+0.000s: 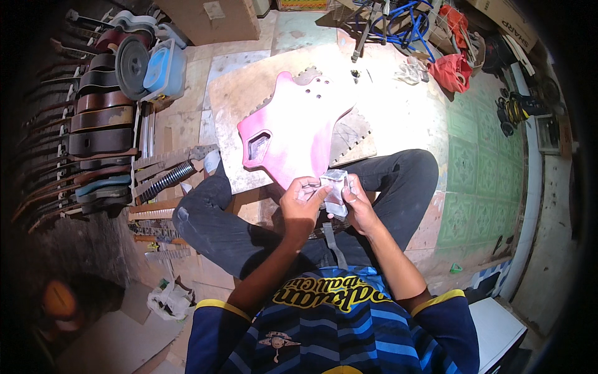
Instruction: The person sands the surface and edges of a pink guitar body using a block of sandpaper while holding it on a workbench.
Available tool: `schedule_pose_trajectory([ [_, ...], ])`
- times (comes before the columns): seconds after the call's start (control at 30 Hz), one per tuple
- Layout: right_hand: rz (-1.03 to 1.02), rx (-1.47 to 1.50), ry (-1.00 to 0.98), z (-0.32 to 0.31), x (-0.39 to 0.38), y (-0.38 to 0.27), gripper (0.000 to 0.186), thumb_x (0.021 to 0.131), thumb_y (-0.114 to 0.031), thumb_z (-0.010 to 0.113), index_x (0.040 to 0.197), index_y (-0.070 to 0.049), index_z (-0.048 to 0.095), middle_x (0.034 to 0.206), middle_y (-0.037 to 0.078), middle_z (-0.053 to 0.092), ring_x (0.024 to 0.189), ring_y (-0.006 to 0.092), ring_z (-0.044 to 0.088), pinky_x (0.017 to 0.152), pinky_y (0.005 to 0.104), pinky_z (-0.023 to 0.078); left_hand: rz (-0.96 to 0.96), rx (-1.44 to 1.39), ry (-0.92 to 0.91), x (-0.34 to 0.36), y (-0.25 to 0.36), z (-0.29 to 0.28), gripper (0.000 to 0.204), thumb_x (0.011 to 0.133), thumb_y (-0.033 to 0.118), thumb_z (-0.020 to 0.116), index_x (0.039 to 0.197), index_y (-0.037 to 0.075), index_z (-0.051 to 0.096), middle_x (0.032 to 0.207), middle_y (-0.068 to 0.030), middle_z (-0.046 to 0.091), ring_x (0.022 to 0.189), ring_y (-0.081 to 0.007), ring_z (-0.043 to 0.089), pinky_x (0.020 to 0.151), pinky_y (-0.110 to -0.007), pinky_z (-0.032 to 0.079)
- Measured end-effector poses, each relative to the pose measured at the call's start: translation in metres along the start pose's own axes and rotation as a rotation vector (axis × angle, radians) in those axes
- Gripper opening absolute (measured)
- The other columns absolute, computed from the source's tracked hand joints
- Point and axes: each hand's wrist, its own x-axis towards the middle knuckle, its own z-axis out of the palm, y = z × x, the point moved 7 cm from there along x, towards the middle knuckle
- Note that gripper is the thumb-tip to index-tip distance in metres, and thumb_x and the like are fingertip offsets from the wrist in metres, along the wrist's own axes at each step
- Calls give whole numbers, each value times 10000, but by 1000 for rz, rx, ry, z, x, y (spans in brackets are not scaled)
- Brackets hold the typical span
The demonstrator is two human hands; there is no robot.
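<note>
My left hand [301,201] and my right hand [360,204] meet in front of my lap. Between them they pinch a small clear plastic packet [336,192]; what is inside it, I cannot make out. Just beyond my hands lies a pink electric guitar body [283,140], flat, with a cut-out toward its left side and several small dark holes at its far right. Strong light washes out much of its right part. Under the body is a pale worn board [225,106], its near edge reaching my crossed legs.
Several acoustic guitars [103,121] stand in a row along the left. A blue plastic tub [163,68] is beside them. Saws [168,163] and a coiled spring lie left of my knee. Blue cable [417,25] and a red bag [450,71] sit far right, near green tiles [464,162].
</note>
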Motion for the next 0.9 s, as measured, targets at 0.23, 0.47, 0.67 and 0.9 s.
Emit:
schedule_pose_trajectory([
  [0.23, -180, -380, 51, -22, 7, 3, 596, 1004, -371, 746, 1364, -17, 431, 1220, 124, 600, 1072, 148, 610, 842, 291, 549, -46, -167, -102, -1, -10, 5, 360, 916, 9, 802, 1217, -46, 613, 1124, -105, 717, 1026, -143, 688, 916, -292, 569],
  [0.47, -119, -339, 23, -20, 12, 8, 539, 955, -242, 810, 1287, 4, 464, 1198, 171, 649, 1022, 193, 676, 866, 363, 563, -154, -68, -248, 18, -43, -4, 411, 929, 64, 796, 1284, -41, 617, 1186, -137, 707, 1074, -187, 687, 979, -319, 543],
  [0.67, -324, -1329, 314, -46, 65, -34, 455, 872, -88, 791, 1236, 11, 536, 1205, 275, 649, 1133, 457, 633, 979, 503, 497, 199, 1172, -229, 112, -59, -30, 1187, 703, 488, 921, 1644, 76, 327, 1670, -379, 199, 1535, -594, 176, 1221, -669, 230],
  [0.9, -548, -1561, 285, -40, 112, -22, 339, 830, -64, 796, 1128, -35, 637, 1151, 222, 624, 1085, 448, 589, 941, 524, 478, -84, 1370, -423, 148, -62, -12, 1689, 399, 538, 1029, 1704, 140, 33, 1711, -357, -100, 1553, -615, -95, 1123, -852, 69],
])
